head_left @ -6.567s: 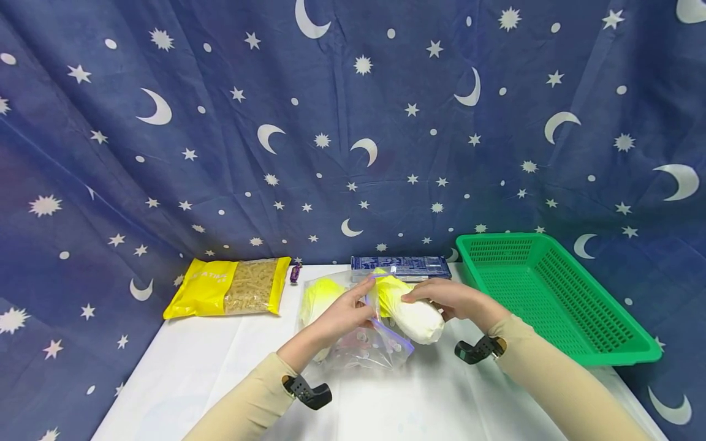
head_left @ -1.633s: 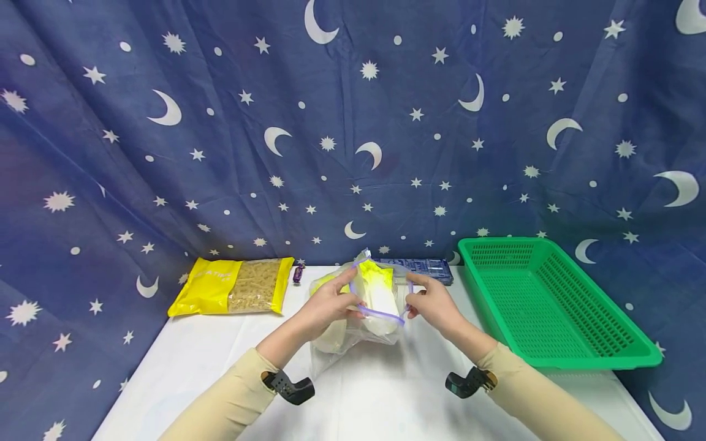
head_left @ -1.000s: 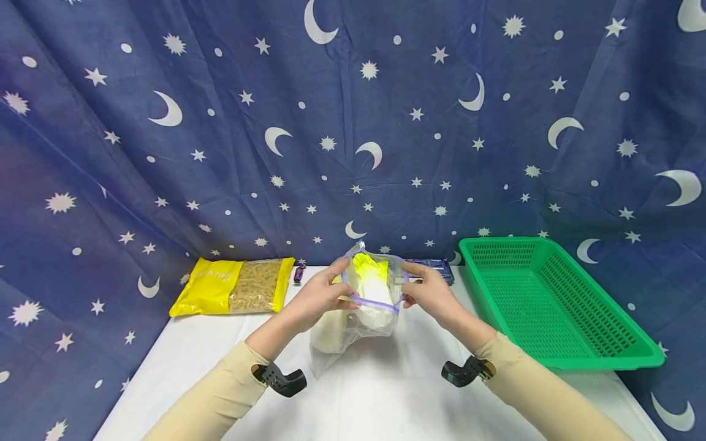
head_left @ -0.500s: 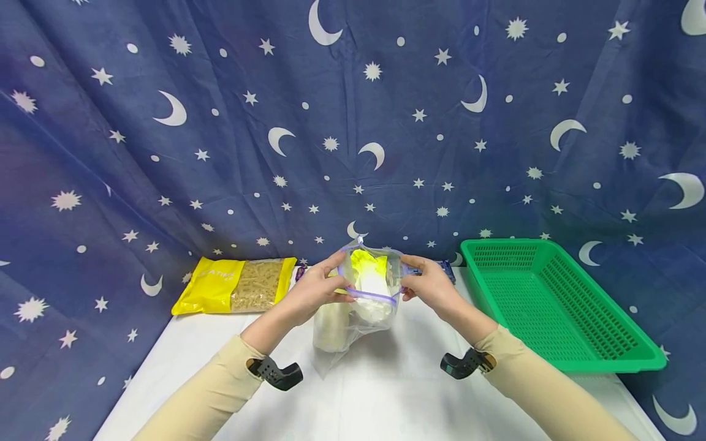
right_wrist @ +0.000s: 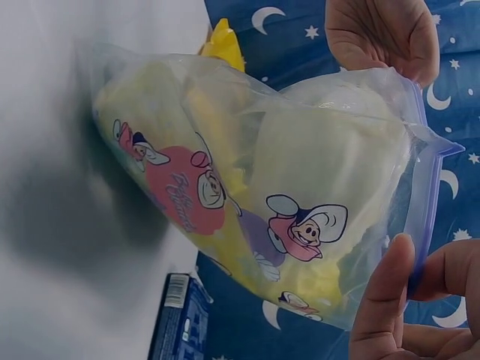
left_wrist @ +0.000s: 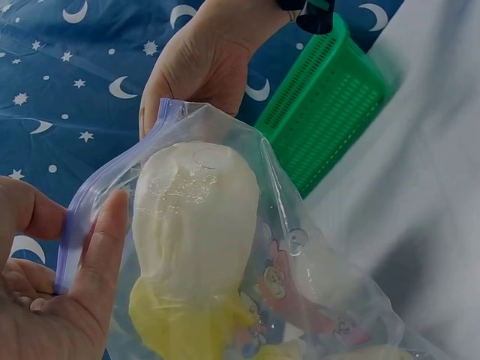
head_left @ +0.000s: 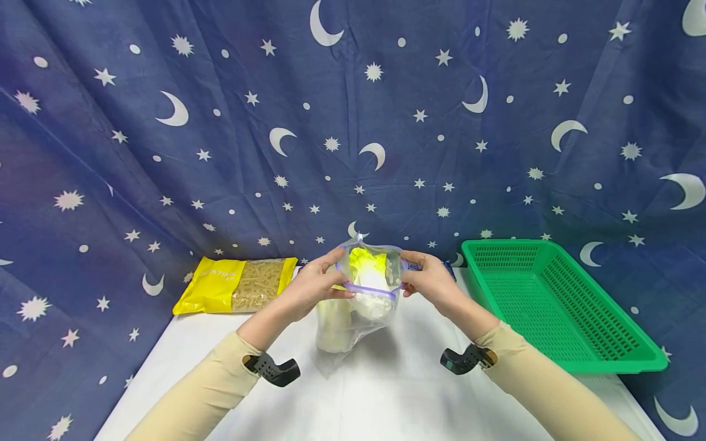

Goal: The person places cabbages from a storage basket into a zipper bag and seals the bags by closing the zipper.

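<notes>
**Zip bag (head_left: pixel 371 291) held by its mouth between a left hand (head_left: pixel 315 282) and a right hand (head_left: pixel 432 278)**

In front of me, each hand grasps one side of the bag's purple-edged mouth, pinching the rim between thumb and fingers. The zip bag lies directly between the two hands, its mouth spread wide. The first cabbage (head_left: pixel 369 269) sits at the mouth, flanked by the hands; its yellow leafy end points away from the person, its white end toward them. The second cabbage (head_left: pixel 333 327) lies inside the same bag, lower down and beneath the left hand. Cartoon figures (right_wrist: pixel 306 225) are printed on the bag's clear wall. One lower corner hangs toward the table (head_left: pixel 419 398); whether it touches the white surface, I cannot tell.

Behind the hands are beige sleeves (head_left: pixel 193 386), each wrist bearing a black device (head_left: pixel 278 370). Just beyond the right hand, a blue box (head_left: pixel 449 269) shows in part, the rest hidden by the hand and the bag. A yellow packet (head_left: pixel 212 288), with a clear panel showing tan contents, lies past the left hand at the table's far left. A green basket (head_left: pixel 543 306) stands at the right side, apart from the right hand. A dark blue cloth (head_left: pixel 353 92) patterned with pale moons and stars hangs behind everything.
</notes>
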A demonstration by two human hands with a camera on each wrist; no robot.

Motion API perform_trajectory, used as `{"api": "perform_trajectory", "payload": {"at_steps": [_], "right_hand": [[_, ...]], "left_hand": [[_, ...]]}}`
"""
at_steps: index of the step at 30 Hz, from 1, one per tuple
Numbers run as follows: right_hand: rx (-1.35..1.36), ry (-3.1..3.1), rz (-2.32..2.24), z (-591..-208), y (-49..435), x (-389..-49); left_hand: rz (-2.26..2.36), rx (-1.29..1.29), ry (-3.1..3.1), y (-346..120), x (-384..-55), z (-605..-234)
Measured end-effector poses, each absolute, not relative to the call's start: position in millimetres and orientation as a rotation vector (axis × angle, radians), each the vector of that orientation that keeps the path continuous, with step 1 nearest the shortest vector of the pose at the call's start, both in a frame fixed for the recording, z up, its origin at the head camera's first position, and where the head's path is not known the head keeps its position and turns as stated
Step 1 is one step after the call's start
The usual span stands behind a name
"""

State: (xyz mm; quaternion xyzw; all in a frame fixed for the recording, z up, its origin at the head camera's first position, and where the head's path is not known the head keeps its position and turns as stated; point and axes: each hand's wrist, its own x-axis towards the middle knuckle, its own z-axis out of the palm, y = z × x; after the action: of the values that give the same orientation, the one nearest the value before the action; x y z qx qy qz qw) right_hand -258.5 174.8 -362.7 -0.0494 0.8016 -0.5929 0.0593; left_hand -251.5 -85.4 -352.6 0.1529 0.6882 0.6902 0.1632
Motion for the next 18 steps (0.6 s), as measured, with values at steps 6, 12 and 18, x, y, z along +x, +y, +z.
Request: {"api": "perform_trajectory", "payload": {"at_steps": [6, 12, 18], "right_hand": [[-0.135, 2.419, -1.803, -357, 174, -259], [-0.152, 2.409, -1.812, -353, 174, -260], [-0.131, 2.398, -1.814, -350, 172, -261]], "left_hand": [[1.982, 0.403, 1.949, -86, -251, -348], [1.99, 0.381, 1.95, -87, -250, -345], [1.984, 0.392, 1.952, -88, -251, -343]]}}
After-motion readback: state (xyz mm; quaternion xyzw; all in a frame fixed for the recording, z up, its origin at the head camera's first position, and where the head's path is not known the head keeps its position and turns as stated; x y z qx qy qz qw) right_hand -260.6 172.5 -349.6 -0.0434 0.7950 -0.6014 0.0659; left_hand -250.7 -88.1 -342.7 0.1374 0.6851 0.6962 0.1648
